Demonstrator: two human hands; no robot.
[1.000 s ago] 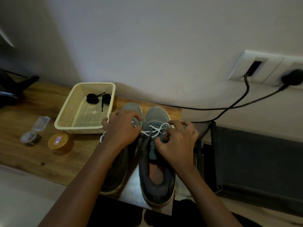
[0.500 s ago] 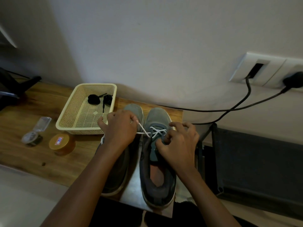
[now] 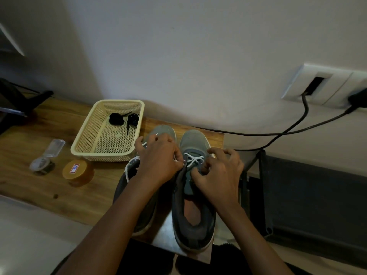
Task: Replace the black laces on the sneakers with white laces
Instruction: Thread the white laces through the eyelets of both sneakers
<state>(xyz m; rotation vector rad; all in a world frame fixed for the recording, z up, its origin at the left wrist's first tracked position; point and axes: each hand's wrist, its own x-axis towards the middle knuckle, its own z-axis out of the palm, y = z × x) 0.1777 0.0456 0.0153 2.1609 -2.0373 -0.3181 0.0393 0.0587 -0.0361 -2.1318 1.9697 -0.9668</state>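
Step in hand: threading the white lace (image 3: 193, 160) through the lower eyelets of the right sneaker (image 3: 193, 195). Both sneakers stand side by side, toes toward the wall, at the near edge of the wooden tabletop (image 3: 39, 185). The white lace shows two crossings just behind the toe.

The left hand (image 3: 158, 163) rests over the left sneaker (image 3: 139, 187), its grip closed on one strand of the white lace at the inner edge of the right sneaker. The right hand (image 3: 220, 173) sits on the outer side, thumb and forefinger pinched narrow at the tongue; whether they hold the other strand cannot be told.

The removed black laces (image 3: 123, 120) lie coiled in the cream basket (image 3: 83, 143), well apart from the sneakers.

Next move, as judged: draw both strands even, then feed each tip through the next eyelet up. The upper eyelets remain unlaced.
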